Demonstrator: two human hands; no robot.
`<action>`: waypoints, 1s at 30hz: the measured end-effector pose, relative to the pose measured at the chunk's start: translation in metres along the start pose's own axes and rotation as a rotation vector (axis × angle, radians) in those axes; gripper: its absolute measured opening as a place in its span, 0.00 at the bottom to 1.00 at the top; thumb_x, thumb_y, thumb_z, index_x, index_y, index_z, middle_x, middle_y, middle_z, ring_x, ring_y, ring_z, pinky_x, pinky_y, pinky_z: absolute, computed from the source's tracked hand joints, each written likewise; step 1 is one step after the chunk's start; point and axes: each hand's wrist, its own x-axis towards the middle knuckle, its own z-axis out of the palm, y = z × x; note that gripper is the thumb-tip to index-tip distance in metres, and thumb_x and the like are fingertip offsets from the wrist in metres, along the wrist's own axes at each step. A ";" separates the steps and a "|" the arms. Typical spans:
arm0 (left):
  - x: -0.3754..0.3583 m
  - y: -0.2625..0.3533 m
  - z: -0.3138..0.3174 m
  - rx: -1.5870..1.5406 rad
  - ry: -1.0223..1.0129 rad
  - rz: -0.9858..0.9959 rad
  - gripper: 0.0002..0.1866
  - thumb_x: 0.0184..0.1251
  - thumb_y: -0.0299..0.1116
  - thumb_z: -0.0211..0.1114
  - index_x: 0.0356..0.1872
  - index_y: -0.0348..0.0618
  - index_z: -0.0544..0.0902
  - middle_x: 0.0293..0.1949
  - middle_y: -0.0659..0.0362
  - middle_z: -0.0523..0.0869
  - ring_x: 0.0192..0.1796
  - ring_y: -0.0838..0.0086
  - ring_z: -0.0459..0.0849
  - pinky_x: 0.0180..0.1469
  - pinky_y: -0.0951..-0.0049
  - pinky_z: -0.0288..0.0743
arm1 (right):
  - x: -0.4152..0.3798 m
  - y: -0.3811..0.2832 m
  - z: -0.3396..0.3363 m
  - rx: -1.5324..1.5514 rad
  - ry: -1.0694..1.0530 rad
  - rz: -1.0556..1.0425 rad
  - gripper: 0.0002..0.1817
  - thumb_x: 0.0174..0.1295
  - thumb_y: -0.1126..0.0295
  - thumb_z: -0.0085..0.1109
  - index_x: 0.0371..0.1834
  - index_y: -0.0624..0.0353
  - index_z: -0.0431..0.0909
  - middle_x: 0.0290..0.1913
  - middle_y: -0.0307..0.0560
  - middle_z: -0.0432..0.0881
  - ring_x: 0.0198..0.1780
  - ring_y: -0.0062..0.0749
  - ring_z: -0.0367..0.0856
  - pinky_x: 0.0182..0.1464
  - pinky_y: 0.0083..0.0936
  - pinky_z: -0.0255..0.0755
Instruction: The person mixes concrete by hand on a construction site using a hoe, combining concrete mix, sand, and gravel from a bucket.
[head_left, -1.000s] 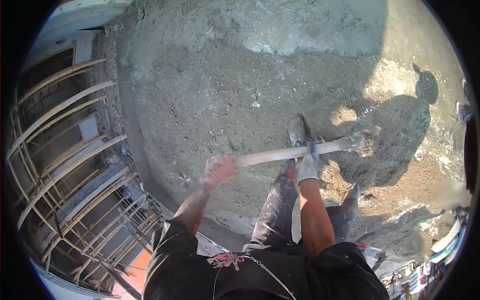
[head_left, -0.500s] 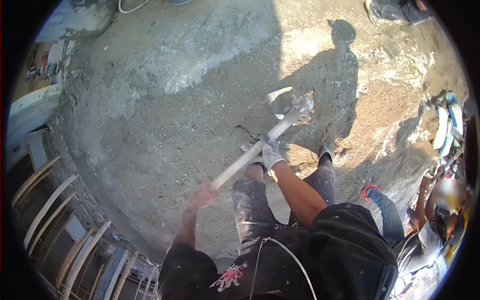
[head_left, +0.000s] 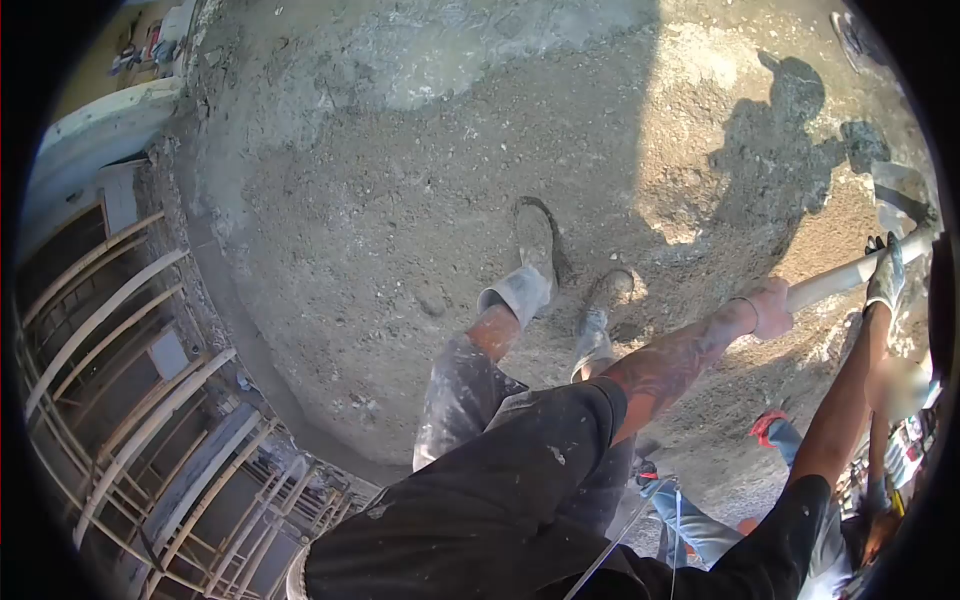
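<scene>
A long pale shovel handle reaches toward the right edge of view, with the grey shovel blade near its far end. Bare and dusty, my left hand is wrapped round the handle's near end. Farther along, by the blade, my gloved right hand grips the same handle. What the blade holds, if anything, I cannot make out. Below my arms, my shoes stand on rough wet concrete.
Curved poles and railings line the left side beyond a low ledge. At the lower right, a co-worker is close to my right arm, and a red-shod foot is nearby. My shadow falls at upper right.
The shovel has swung from the middle of the view to the far right, with both hands still on it. My body has turned, and my feet now show fully on the concrete.
</scene>
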 end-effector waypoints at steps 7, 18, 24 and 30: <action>-0.100 -0.212 0.027 -0.094 0.082 -0.491 0.12 0.50 0.34 0.55 0.28 0.34 0.77 0.26 0.46 0.79 0.31 0.60 0.80 0.34 0.65 0.73 | -0.177 0.351 0.163 -0.761 -0.190 0.259 0.17 0.48 0.60 0.53 0.33 0.65 0.76 0.28 0.50 0.77 0.29 0.36 0.75 0.34 0.30 0.69; -0.185 -0.272 -0.100 0.102 -0.112 -0.233 0.19 0.49 0.43 0.55 0.33 0.35 0.78 0.34 0.40 0.77 0.40 0.56 0.78 0.45 0.63 0.70 | -0.280 0.303 0.191 -0.099 -0.195 0.331 0.08 0.55 0.66 0.50 0.34 0.57 0.71 0.23 0.40 0.68 0.22 0.31 0.67 0.23 0.30 0.66; -0.379 -0.286 -0.244 0.218 0.023 -0.370 0.15 0.41 0.34 0.56 0.30 0.34 0.80 0.30 0.43 0.80 0.37 0.57 0.80 0.40 0.65 0.74 | -0.504 0.230 0.305 0.203 -0.204 0.609 0.24 0.51 0.58 0.50 0.50 0.60 0.63 0.39 0.49 0.70 0.39 0.40 0.71 0.45 0.38 0.69; -0.740 -0.374 -0.360 0.590 0.332 -0.923 0.13 0.39 0.37 0.60 0.31 0.48 0.79 0.25 0.57 0.81 0.30 0.67 0.80 0.36 0.68 0.73 | -0.879 0.204 0.444 0.538 -0.597 1.135 0.09 0.51 0.71 0.55 0.35 0.55 0.68 0.30 0.45 0.74 0.37 0.41 0.75 0.41 0.42 0.71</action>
